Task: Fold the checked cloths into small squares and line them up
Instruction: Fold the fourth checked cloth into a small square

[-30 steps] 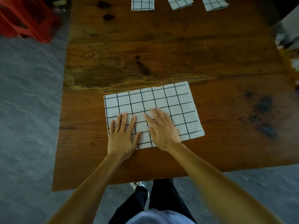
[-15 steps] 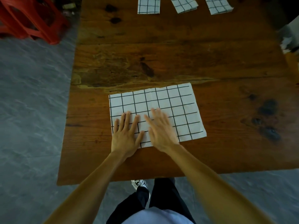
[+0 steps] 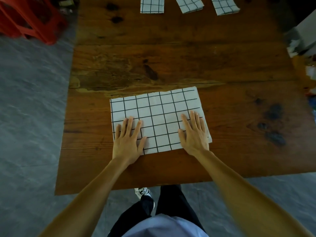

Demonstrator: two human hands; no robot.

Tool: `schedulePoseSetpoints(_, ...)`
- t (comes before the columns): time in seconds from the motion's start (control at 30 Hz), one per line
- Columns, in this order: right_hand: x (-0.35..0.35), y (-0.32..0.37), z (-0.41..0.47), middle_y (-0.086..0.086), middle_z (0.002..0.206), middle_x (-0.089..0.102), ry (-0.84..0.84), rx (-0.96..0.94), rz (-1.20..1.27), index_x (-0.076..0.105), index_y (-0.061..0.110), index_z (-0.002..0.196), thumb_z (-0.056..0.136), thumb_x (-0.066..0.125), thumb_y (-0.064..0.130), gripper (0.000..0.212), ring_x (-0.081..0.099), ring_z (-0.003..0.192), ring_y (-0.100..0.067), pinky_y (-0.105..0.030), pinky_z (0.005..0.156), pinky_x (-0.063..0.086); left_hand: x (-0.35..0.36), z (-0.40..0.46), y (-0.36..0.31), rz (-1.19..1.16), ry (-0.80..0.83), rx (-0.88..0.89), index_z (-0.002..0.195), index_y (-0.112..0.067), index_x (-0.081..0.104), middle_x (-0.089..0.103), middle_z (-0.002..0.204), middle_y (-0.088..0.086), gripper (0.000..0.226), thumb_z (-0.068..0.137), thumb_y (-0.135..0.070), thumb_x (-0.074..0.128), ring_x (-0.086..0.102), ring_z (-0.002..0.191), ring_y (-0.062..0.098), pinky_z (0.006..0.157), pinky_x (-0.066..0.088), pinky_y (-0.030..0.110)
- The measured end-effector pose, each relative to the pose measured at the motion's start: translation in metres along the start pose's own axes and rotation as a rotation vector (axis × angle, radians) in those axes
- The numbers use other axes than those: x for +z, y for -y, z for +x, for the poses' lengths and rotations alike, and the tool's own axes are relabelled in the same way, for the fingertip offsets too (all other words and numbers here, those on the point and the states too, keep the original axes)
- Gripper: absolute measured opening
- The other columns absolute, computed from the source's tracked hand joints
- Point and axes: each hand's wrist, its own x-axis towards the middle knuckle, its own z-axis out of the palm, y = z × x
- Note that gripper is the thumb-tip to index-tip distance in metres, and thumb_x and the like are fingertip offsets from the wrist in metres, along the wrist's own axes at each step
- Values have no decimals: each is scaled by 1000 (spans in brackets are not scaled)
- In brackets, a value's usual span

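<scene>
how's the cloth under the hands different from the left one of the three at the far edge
The near cloth is a wide rectangle, many checks across; the far left cloth is a much smaller folded piece. The near cloth has the left hand and right hand flat on it; the far one lies untouched. Both are white with black grid lines.

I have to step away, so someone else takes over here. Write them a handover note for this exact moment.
Left hand: flat, fingers straight, pressing the near left part of the checked cloth.
Right hand: flat, pressing its near right part.
The cloth lies as a wide rectangle near the front edge of the wooden table.
Done: three folded cloths sit in a row at the far edge; the middle and right ones lie slightly skewed.
Left: fold this cloth down to a small square, set it in the row, and probably straighten the row.
</scene>
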Motion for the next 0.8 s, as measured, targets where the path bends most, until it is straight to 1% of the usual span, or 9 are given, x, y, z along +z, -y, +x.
schedulePoseSetpoints(0.1,-2,30,-7,-7,158,-16,8,-111,8,-1,25,154,98,29,32,63,-17,147,-24,-46,121,-4,-3,1,-3,-72,-46,-18,152,-24,14,-2,160,10,65,95,-56,15,-10,147,25,119,-2,48)
schedulePoseSetpoints(0.17,4,60,-4,-8,159,-16,34,-213,19,-4,22,153,100,32,29,64,-19,146,-24,-46,121,-5,-8,8,-15,-141,-117,7,148,-18,27,11,159,13,62,95,-48,24,1,147,27,119,4,49)
schedulePoseSetpoints(0.27,10,93,11,-5,157,-22,101,-251,21,-10,15,153,92,53,49,94,-22,146,-22,-44,121,-10,-10,25,-40,-264,-157,18,145,-10,34,26,154,16,60,93,-40,26,17,145,27,119,11,44)
schedulePoseSetpoints(0.3,12,94,15,-6,158,-21,113,-237,-2,-11,13,152,92,52,52,95,-23,146,-21,-41,120,-12,-9,29,-45,-287,-147,7,146,-10,32,26,154,15,60,95,-40,23,17,145,26,119,11,42)
schedulePoseSetpoints(0.4,13,65,18,-7,159,-19,49,-162,-34,-12,12,152,102,19,48,69,-20,146,-21,-40,120,-9,4,24,-33,-154,-77,28,151,-18,16,7,159,10,58,100,-46,16,-2,148,21,120,0,39)
schedulePoseSetpoints(0.47,10,28,14,-8,159,-17,10,-62,-49,-11,13,152,100,8,52,68,-17,147,-23,-41,121,-5,6,13,-12,-100,-76,-6,152,-22,11,1,160,9,58,100,-48,16,-9,147,22,120,0,43)
schedulePoseSetpoints(0.6,3,-24,3,-10,161,-13,26,38,-58,-11,8,152,96,1,56,74,-16,147,-21,-37,120,-6,2,-10,21,-57,-36,-63,152,-22,7,-2,160,9,63,97,-53,12,-11,147,21,119,-3,46)
schedulePoseSetpoints(0.7,1,-25,3,-10,161,-14,18,32,-60,-12,9,151,94,-2,58,76,-18,147,-21,-38,119,-9,-2,-15,24,-52,-38,-93,152,-20,13,4,160,11,63,97,-51,14,-7,147,22,118,-7,48)
schedulePoseSetpoints(0.8,-5,-16,-1,-9,159,-15,-8,45,-57,-11,10,151,94,-1,55,73,-19,146,-22,-39,118,-13,-11,-11,0,-65,-80,-65,149,-16,22,12,158,14,60,97,-45,19,0,147,26,117,-4,51)
